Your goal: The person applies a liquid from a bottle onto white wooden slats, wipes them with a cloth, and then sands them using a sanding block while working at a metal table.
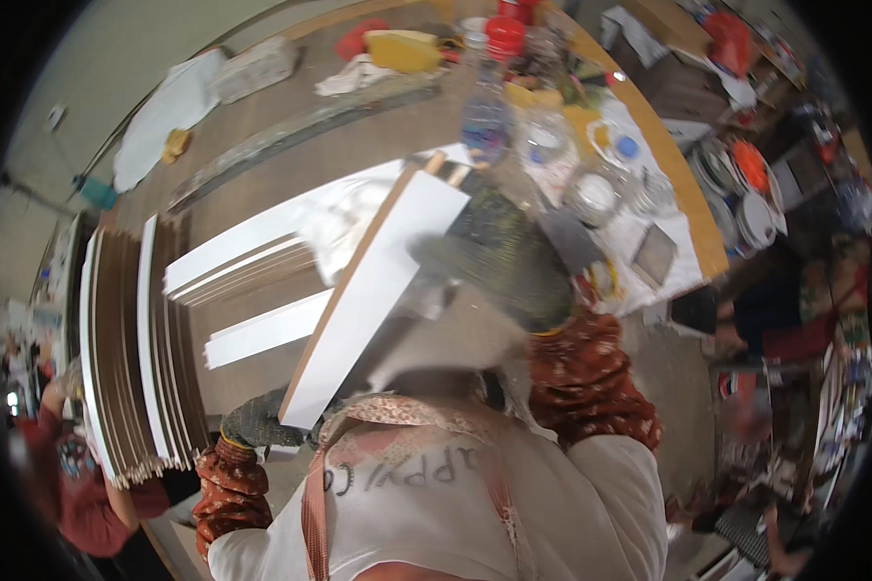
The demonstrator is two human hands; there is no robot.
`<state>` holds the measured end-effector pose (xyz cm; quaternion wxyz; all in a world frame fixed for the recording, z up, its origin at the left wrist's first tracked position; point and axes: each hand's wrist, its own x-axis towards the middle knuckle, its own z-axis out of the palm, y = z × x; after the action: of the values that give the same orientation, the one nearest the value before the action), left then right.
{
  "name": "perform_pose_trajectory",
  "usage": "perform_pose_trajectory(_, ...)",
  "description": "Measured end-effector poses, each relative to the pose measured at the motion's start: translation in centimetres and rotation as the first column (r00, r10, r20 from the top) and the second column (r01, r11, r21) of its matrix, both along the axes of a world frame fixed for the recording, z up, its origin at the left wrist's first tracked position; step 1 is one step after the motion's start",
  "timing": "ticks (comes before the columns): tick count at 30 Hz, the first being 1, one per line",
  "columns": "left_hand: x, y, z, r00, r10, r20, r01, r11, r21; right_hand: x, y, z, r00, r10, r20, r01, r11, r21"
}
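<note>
The white laminated board (pixel 373 290) could have swung into the bottles (pixel 513 136) beyond its far end, being long and tilted over the workbench (pixel 358 145). The gloved left hand (pixel 255 421) gripped its near end; the gloved right hand (pixel 509 261) pressed its face, finger closure unclear. Its brown edge showed.

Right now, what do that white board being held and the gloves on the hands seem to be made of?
The white board looks like a wood-based panel with a smooth white face: its long edge shows bare brown. The gloves, on the left hand and the right hand, look like dark knitted fabric, perhaps coated; blur leaves that open.
</note>
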<state>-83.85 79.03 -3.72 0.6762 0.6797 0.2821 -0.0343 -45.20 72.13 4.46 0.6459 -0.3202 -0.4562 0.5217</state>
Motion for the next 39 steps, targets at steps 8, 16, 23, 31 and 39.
perform_pose_trajectory(8,6.5,-1.1,4.0,0.981,-0.089,-0.17,0.177,0.762,0.623,-1.2,-3.2,-2.9,0.941,-0.247,-0.23,0.185,0.948,-0.259)
perform_pose_trajectory(16,16.8,-6.1,9.8,0.815,-0.419,0.4,-0.501,-0.162,0.85,2.5,-5.0,-0.6,0.717,-0.52,-0.465,0.455,0.854,-0.252)
perform_pose_trajectory(23,29.9,-5.0,7.9,0.365,0.622,0.693,-0.241,0.782,-0.575,-1.7,-5.1,-2.5,0.631,-0.288,-0.721,0.245,0.955,-0.167)
perform_pose_trajectory(31,24.3,2.5,6.4,0.543,0.511,0.666,-0.395,0.856,-0.334,16.4,-8.9,-4.5,0.094,-0.634,0.768,0.771,0.534,0.347)
perform_pose_trajectory(39,24.4,1.3,6.6,0.455,0.663,0.595,-0.524,0.739,-0.424,26.5,-4.1,-5.1,-0.334,0.233,0.913,0.857,0.48,0.19)
